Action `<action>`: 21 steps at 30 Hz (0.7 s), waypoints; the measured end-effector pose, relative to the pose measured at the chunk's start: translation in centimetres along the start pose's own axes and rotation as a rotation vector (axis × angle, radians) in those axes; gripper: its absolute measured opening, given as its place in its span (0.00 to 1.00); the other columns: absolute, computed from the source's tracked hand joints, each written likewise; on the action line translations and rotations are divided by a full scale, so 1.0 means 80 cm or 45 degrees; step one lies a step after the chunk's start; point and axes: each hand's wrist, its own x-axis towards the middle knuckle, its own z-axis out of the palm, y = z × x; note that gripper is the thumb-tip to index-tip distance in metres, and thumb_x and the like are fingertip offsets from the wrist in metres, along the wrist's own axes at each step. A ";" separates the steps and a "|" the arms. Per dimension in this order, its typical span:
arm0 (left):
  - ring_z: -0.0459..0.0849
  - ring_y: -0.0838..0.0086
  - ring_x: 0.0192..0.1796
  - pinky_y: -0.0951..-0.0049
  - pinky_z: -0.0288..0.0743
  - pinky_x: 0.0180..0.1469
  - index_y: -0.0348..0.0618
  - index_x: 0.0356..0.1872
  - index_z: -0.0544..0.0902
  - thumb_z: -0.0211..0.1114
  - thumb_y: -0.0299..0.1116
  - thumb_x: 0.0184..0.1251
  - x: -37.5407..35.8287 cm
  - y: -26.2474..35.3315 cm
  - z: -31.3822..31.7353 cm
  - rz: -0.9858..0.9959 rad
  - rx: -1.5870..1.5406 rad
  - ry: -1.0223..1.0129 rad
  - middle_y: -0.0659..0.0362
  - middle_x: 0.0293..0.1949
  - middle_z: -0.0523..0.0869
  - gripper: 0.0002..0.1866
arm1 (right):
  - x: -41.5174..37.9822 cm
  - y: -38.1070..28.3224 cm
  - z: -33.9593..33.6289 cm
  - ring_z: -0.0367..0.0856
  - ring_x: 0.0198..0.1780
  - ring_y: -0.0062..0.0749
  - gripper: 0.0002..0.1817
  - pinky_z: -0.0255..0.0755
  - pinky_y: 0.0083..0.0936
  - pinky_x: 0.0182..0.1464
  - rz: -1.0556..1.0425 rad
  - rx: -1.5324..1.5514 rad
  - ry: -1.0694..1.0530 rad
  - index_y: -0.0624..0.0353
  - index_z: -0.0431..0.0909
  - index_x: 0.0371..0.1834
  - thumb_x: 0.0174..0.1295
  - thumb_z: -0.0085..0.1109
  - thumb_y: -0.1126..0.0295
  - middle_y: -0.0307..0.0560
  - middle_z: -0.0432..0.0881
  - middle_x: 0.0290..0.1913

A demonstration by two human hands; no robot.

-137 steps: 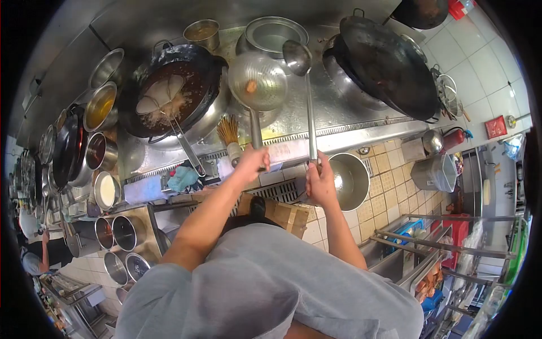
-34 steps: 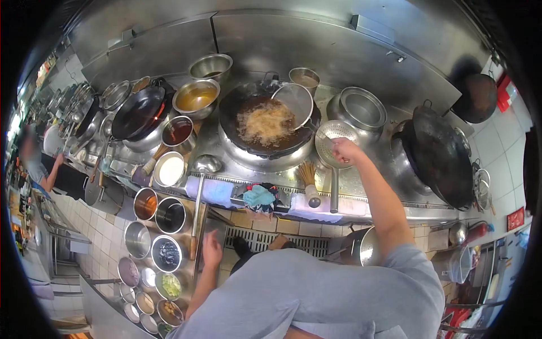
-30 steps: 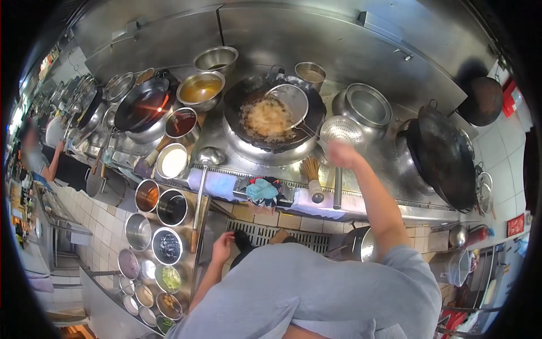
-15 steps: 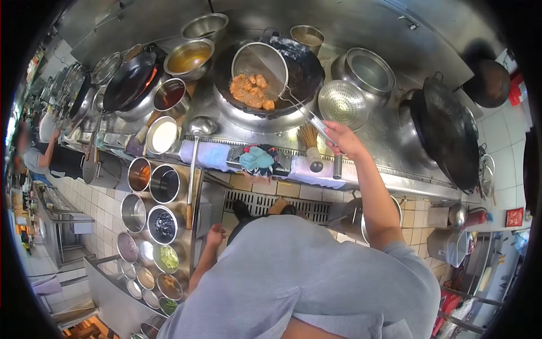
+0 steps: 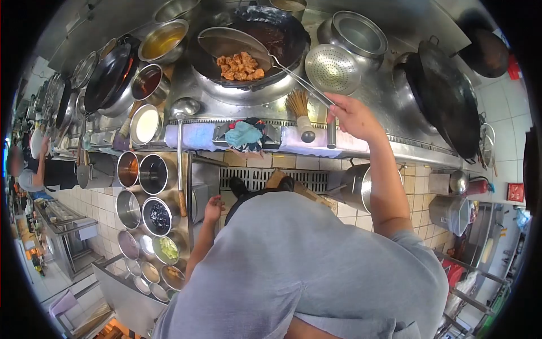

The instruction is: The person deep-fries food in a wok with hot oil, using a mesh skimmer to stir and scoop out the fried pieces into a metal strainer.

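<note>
My right hand (image 5: 353,116) grips the long handle of a wire skimmer (image 5: 228,42), which is lifted above the black wok (image 5: 285,39) of dark oil. Several golden fried pieces (image 5: 240,66) lie in the skimmer's basket. My left hand (image 5: 213,208) hangs low by my side, fingers loosely apart, holding nothing, close to the wooden end of a ladle (image 5: 180,152) that rests on the counter edge. A perforated metal strainer (image 5: 332,69) sits just right of the wok, its handle pointing toward me.
Bowls of sauce and oil (image 5: 164,40) stand left of the wok. Seasoning pots (image 5: 152,174) fill a side stand at my left. A second large wok (image 5: 446,101) leans at the right. A bamboo brush (image 5: 299,110) and blue cloth (image 5: 243,134) lie on the front ledge. Another person (image 5: 34,169) works at far left.
My right hand left the strainer, took the skimmer handle and lifted the fried pieces out of the oil. My left hand dropped from the ladle to my side.
</note>
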 end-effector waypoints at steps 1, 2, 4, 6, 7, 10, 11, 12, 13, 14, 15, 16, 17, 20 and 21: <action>0.84 0.72 0.41 0.73 0.79 0.37 0.38 0.59 0.72 0.51 0.23 0.69 0.001 0.006 0.003 0.019 -0.032 0.018 0.52 0.41 0.84 0.17 | -0.004 -0.003 -0.003 0.75 0.25 0.25 0.23 0.72 0.25 0.32 -0.045 -0.071 0.026 0.54 0.71 0.67 0.69 0.49 0.70 0.41 0.82 0.28; 0.84 0.72 0.40 0.73 0.79 0.37 0.38 0.58 0.72 0.51 0.23 0.69 0.001 0.013 0.004 -0.013 0.006 0.007 0.52 0.41 0.84 0.17 | -0.008 -0.005 -0.005 0.77 0.27 0.28 0.23 0.72 0.26 0.34 -0.091 -0.143 0.052 0.55 0.72 0.66 0.68 0.50 0.71 0.42 0.83 0.29; 0.83 0.73 0.40 0.73 0.79 0.36 0.38 0.58 0.73 0.51 0.22 0.69 -0.010 0.037 0.004 -0.075 0.084 -0.012 0.52 0.41 0.84 0.16 | -0.016 -0.010 -0.009 0.78 0.30 0.32 0.22 0.73 0.29 0.38 -0.162 -0.246 0.092 0.56 0.73 0.65 0.67 0.50 0.71 0.44 0.83 0.30; 0.83 0.73 0.39 0.73 0.79 0.37 0.38 0.58 0.73 0.51 0.23 0.69 0.004 0.013 -0.007 -0.026 -0.004 -0.053 0.52 0.41 0.84 0.16 | -0.024 -0.013 -0.015 0.79 0.33 0.35 0.22 0.72 0.30 0.41 -0.213 -0.308 0.124 0.56 0.73 0.64 0.66 0.51 0.71 0.45 0.83 0.31; 0.83 0.73 0.39 0.73 0.80 0.37 0.37 0.58 0.73 0.51 0.23 0.70 0.009 0.002 -0.011 -0.001 -0.050 -0.072 0.52 0.41 0.84 0.16 | -0.029 -0.018 -0.019 0.79 0.33 0.35 0.22 0.72 0.30 0.41 -0.198 -0.318 0.135 0.56 0.74 0.64 0.66 0.51 0.71 0.46 0.83 0.31; 0.83 0.72 0.36 0.72 0.80 0.37 0.37 0.58 0.72 0.51 0.23 0.68 0.010 -0.015 -0.018 -0.041 -0.014 -0.009 0.52 0.40 0.84 0.17 | -0.047 -0.036 -0.031 0.79 0.33 0.34 0.22 0.72 0.29 0.40 -0.185 -0.339 0.172 0.56 0.74 0.64 0.66 0.51 0.72 0.45 0.83 0.31; 0.83 0.72 0.35 0.72 0.80 0.36 0.37 0.58 0.72 0.51 0.24 0.68 0.008 -0.017 -0.020 -0.056 0.050 -0.011 0.51 0.40 0.84 0.18 | -0.052 -0.040 -0.035 0.78 0.32 0.33 0.22 0.72 0.29 0.39 -0.199 -0.339 0.191 0.55 0.74 0.64 0.66 0.50 0.73 0.44 0.83 0.30; 0.83 0.71 0.34 0.72 0.80 0.36 0.37 0.59 0.72 0.51 0.24 0.68 0.003 -0.016 -0.022 -0.070 0.114 -0.012 0.51 0.40 0.84 0.18 | -0.056 -0.042 -0.039 0.78 0.32 0.32 0.22 0.72 0.28 0.39 -0.213 -0.338 0.209 0.54 0.74 0.64 0.66 0.50 0.74 0.44 0.83 0.30; 0.84 0.71 0.33 0.72 0.80 0.36 0.37 0.59 0.72 0.51 0.25 0.68 -0.001 -0.015 -0.024 -0.085 0.178 -0.013 0.51 0.40 0.84 0.18 | -0.059 -0.044 -0.044 0.77 0.31 0.30 0.22 0.71 0.27 0.38 -0.195 -0.324 0.227 0.54 0.75 0.64 0.65 0.50 0.74 0.43 0.82 0.30; 0.84 0.71 0.33 0.72 0.80 0.36 0.37 0.59 0.72 0.51 0.25 0.68 -0.005 -0.014 -0.024 -0.093 0.136 -0.017 0.51 0.39 0.84 0.18 | -0.062 -0.046 -0.048 0.76 0.31 0.29 0.23 0.71 0.27 0.38 -0.176 -0.310 0.246 0.53 0.75 0.64 0.65 0.50 0.75 0.42 0.82 0.30; 0.84 0.70 0.32 0.72 0.80 0.36 0.36 0.58 0.72 0.52 0.25 0.68 -0.007 -0.017 -0.025 -0.101 0.095 -0.021 0.51 0.39 0.84 0.18 | -0.064 -0.047 -0.051 0.75 0.30 0.28 0.23 0.71 0.26 0.37 -0.156 -0.295 0.264 0.52 0.75 0.64 0.65 0.49 0.76 0.41 0.81 0.30; 0.84 0.70 0.32 0.71 0.81 0.36 0.36 0.58 0.72 0.52 0.26 0.68 -0.009 -0.019 -0.027 -0.111 0.054 -0.026 0.52 0.39 0.84 0.18 | -0.066 -0.047 -0.053 0.74 0.30 0.27 0.23 0.70 0.25 0.37 -0.166 -0.281 0.283 0.51 0.75 0.64 0.64 0.49 0.76 0.40 0.81 0.29; 0.84 0.70 0.33 0.71 0.81 0.36 0.35 0.58 0.72 0.51 0.26 0.68 -0.010 -0.021 -0.028 -0.107 0.081 -0.026 0.52 0.39 0.84 0.18 | -0.067 -0.048 -0.055 0.73 0.30 0.25 0.24 0.70 0.24 0.36 -0.177 -0.268 0.303 0.51 0.75 0.64 0.64 0.49 0.76 0.40 0.80 0.29; 0.84 0.70 0.35 0.71 0.81 0.36 0.35 0.58 0.72 0.51 0.26 0.68 -0.017 -0.016 -0.027 -0.102 0.145 -0.021 0.52 0.39 0.84 0.18 | -0.070 -0.051 -0.060 0.71 0.29 0.23 0.25 0.69 0.22 0.35 -0.216 -0.209 0.340 0.50 0.75 0.64 0.63 0.50 0.77 0.38 0.79 0.29; 0.84 0.70 0.36 0.70 0.81 0.37 0.34 0.58 0.72 0.51 0.25 0.68 -0.018 -0.015 -0.027 -0.104 0.156 -0.018 0.52 0.39 0.83 0.18 | -0.071 -0.052 -0.061 0.70 0.29 0.22 0.25 0.68 0.21 0.35 -0.231 -0.186 0.350 0.50 0.75 0.64 0.63 0.50 0.77 0.37 0.79 0.28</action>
